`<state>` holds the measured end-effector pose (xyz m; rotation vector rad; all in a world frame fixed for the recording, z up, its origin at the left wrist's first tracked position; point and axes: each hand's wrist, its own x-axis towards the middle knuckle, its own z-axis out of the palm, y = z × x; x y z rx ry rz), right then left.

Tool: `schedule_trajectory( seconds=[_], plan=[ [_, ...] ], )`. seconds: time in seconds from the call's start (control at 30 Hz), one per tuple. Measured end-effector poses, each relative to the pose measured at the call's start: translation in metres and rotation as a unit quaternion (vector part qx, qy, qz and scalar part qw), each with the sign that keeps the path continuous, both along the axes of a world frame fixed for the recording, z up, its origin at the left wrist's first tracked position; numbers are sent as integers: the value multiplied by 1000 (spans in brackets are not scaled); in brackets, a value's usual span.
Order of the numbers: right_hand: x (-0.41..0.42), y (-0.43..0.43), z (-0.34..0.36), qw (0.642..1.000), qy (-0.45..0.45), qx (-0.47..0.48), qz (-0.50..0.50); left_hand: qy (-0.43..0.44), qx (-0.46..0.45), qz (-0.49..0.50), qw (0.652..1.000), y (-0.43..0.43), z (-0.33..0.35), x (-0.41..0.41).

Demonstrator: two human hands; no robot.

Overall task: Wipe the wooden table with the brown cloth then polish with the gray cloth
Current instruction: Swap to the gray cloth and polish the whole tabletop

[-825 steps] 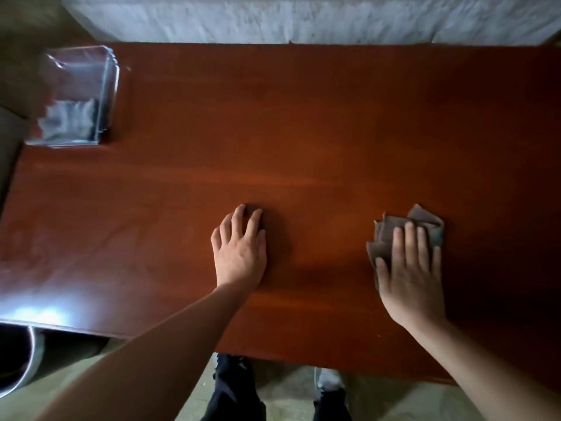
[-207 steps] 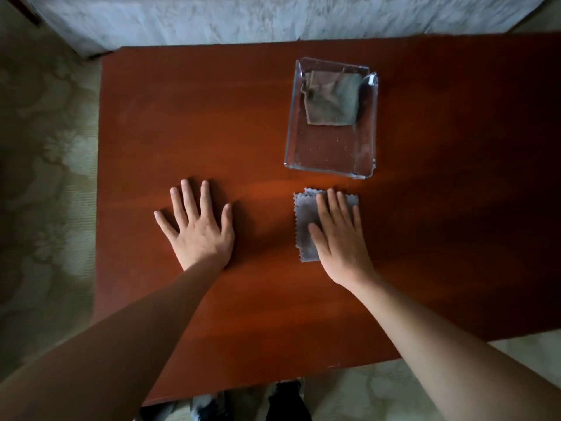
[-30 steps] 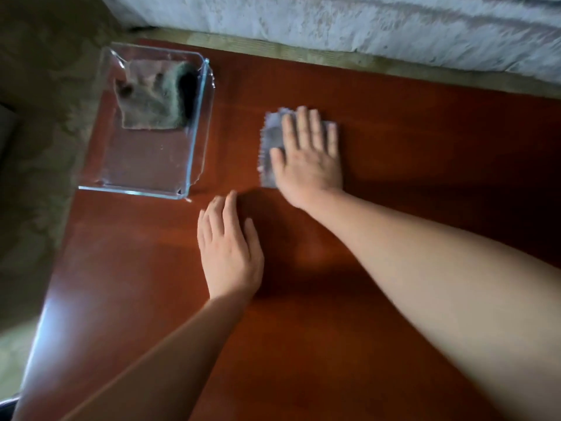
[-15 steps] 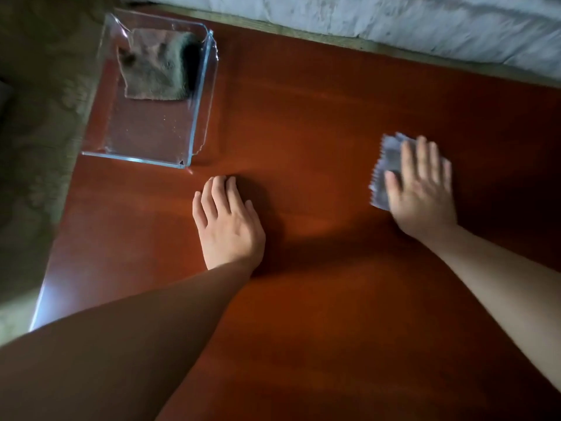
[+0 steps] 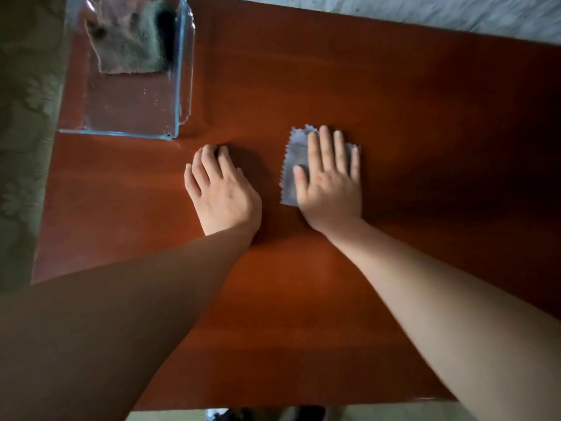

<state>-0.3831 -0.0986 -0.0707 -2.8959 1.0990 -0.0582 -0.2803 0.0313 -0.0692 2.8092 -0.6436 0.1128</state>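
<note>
Head cam, looking pretty much straight down at the wooden table (image 5: 409, 95).

My right hand (image 5: 329, 183) is flat on the gray cloth (image 5: 293, 159). The fingers are straight and close together and the palm is pushing it onto the wood, so I'm pressing it, not gripping it. The cloth sits around the middle of the table, in the far half. Its zigzag-cut edge pokes out on the left side of my hand and just past the fingertips.

My left hand (image 5: 223, 192) is just beside it on the left, palm down on bare wood with nothing in it. The fingers are relaxed and a little bent at the tips. There's a strip of wood between that hand and the cloth, so they aren't touching.

The brown cloth (image 5: 130, 41) is lying in a glass dish (image 5: 121, 133) at the far-left corner of the table, up at the dish's far end. The near half of the dish is just clear glass with the wood showing through. The right side of that cloth looks a lot darker. That could be a fold or just shadow, but it's blurry up there so I can't say. The dish is apart from both hands, and its near-right corner is the bit closest to my left fingertips.

Off the left edge there's a greenish patterned carpet (image 5: 24, 117). Past the far edge is a pale marbled surface (image 5: 455, 13).
</note>
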Motion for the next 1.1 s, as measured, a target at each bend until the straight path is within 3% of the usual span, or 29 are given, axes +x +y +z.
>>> schedule_trajectory(
  seconds=[0.27, 0.53, 0.7, 0.8, 0.97, 1.1],
  plan=[
    [-43, -12, 1, 998, 42, 12, 44, -4, -15, 3, 1000, 2, -3, 4],
    [-206, -75, 11, 988, 89, 47, -117, 17, -50, -9, 999, 2, -2, 2],
    [-223, -53, 16, 973, 91, 78, -196, 66, -143, -79, 984, 20, 3, -6],
    [-195, -15, 15, 982, 93, 73, -148, 115, -197, -83, 970, 54, 10, -24],
    [-105, 71, 9, 997, 48, 48, -31, 61, -108, -32, 992, 145, 11, -65],
    [-44, 128, 11, 992, 58, 55, 100, 25, -43, 29, 998, 166, 3, -82]
  ],
)
